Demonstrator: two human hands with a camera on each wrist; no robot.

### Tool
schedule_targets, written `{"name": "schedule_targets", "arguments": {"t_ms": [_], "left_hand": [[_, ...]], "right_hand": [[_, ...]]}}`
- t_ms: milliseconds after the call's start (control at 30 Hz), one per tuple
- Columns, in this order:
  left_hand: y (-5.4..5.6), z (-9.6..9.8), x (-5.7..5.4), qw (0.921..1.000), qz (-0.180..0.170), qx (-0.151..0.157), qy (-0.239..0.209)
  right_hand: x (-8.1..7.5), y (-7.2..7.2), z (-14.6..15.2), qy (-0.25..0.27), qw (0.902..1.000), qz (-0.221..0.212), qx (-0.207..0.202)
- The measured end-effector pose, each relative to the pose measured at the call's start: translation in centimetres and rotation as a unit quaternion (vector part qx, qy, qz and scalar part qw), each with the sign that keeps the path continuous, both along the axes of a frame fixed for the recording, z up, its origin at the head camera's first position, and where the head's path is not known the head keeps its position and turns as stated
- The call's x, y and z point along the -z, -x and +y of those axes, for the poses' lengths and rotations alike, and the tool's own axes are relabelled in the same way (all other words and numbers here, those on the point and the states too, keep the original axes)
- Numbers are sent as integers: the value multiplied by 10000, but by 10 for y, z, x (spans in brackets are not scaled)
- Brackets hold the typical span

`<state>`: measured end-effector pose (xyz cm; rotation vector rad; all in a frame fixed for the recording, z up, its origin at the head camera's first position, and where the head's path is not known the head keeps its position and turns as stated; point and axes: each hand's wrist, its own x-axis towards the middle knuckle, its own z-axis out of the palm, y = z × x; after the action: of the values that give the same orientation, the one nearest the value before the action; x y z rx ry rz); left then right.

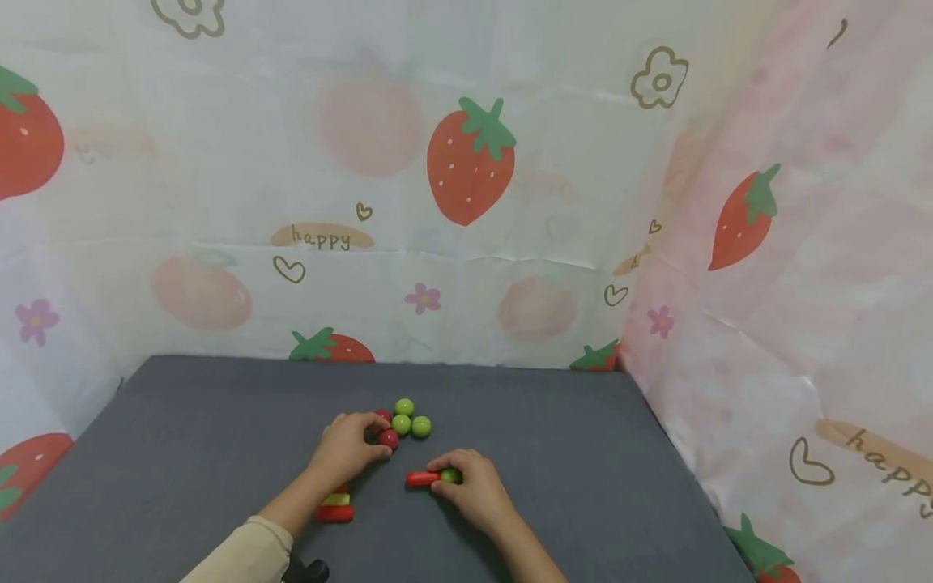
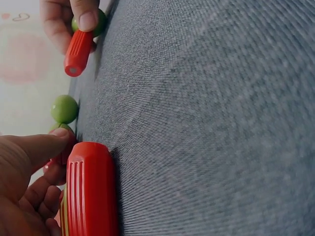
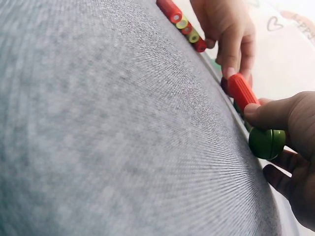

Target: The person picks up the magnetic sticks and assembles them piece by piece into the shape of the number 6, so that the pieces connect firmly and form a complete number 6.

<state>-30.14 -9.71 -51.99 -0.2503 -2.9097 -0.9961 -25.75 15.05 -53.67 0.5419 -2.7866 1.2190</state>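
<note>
In the head view my left hand point(image 1: 346, 447) reaches to a cluster of balls, thumb and fingers around a dark red ball point(image 1: 389, 439). Another red ball point(image 1: 382, 415) shows partly behind those fingers. Close to the cluster's front, my right hand point(image 1: 477, 490) grips a red ridged handle point(image 1: 421, 478) together with a green ball point(image 1: 451, 475) at its end. In the right wrist view the thumb presses the red handle point(image 3: 242, 90) where it meets the green ball point(image 3: 266, 143). The handle's free end points toward the left hand.
Several green balls point(image 1: 402, 425) lie right of the left fingertips. Red and yellow handles point(image 1: 334, 513) lie in a row beneath the left forearm, partly hidden by it. A black object point(image 1: 317, 571) shows by the left sleeve. Printed cloth point(image 1: 466, 283) hangs behind the grey table point(image 1: 583, 453).
</note>
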Motion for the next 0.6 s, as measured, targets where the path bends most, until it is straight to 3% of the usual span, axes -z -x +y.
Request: {"name": "schedule_targets", "arguments": {"t_ms": [300,600], "left_hand": [[0,0,-1,9999,76,109,49],[-9,-4,0,9994,5,343,-75]], "right_hand": [[-4,1,-1,-4,10000,17,39],[-2,0,0,3,10000,29,54]]}}
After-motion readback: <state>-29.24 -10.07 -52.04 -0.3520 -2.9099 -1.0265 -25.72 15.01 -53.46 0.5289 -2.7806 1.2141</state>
